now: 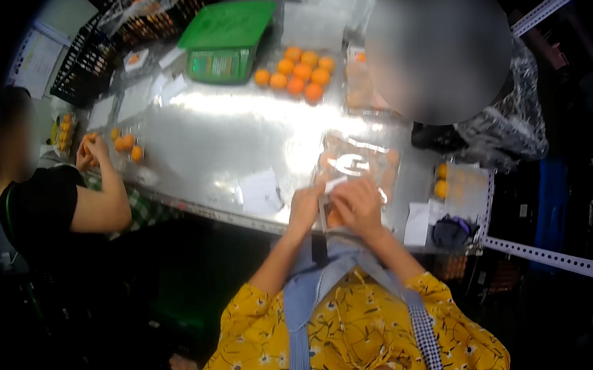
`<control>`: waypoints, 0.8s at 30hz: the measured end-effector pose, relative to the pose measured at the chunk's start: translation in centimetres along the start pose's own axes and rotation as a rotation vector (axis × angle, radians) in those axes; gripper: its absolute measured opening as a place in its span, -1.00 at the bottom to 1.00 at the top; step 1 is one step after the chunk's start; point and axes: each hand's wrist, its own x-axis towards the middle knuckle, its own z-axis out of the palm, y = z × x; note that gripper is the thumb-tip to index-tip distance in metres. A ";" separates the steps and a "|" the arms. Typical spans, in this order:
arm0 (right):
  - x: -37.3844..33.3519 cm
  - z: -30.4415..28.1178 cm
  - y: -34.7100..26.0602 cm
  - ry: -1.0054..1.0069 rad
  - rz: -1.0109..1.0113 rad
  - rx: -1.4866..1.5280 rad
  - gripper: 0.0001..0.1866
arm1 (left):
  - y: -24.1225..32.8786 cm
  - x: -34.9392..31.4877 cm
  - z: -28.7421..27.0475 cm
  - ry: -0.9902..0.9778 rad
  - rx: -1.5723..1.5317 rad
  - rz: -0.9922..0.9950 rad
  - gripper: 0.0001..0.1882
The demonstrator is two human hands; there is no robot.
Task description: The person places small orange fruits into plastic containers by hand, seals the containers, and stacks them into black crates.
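At the table's near edge, my left hand [305, 208] has its fingers closed on a small white paper slip [335, 183]. Close on its right is my right hand [357, 206], its fingers curled at the same slip. Just beyond them lies a clear plastic fruit pack [360, 154] with orange fruits dimly visible under its shiny top. Below the slip, between my hands, a pale-edged piece and a bit of orange show, partly covered by my fingers. Blur hides the exact fingertip contact.
Several loose oranges [302, 73] sit beside a green scale [222, 53]. White papers [259, 190] lie left of my hands. A dark pouch [451, 232] and another fruit pack [467, 185] are at right. Two people work nearby, one handling fruit at left. Black crates [89, 65] stand far left.
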 end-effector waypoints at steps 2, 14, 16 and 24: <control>0.5 -0.7 -0.3 0.019 0.073 -0.008 -0.80 | 0.7 -0.1 0.1 0.001 0.098 -0.026 -0.62; 0.4 -0.8 -0.1 -0.002 -0.039 -0.048 -0.85 | 1.7 -1.1 0.5 0.020 -0.020 -0.112 -0.63; 0.6 -0.8 -0.2 -0.008 -0.020 -0.045 -0.87 | 1.5 -1.0 0.5 0.024 0.040 -0.108 -0.62; 0.4 -0.8 0.1 -0.063 -0.017 -0.030 -0.87 | 1.2 -0.9 0.5 0.059 0.250 0.060 -0.57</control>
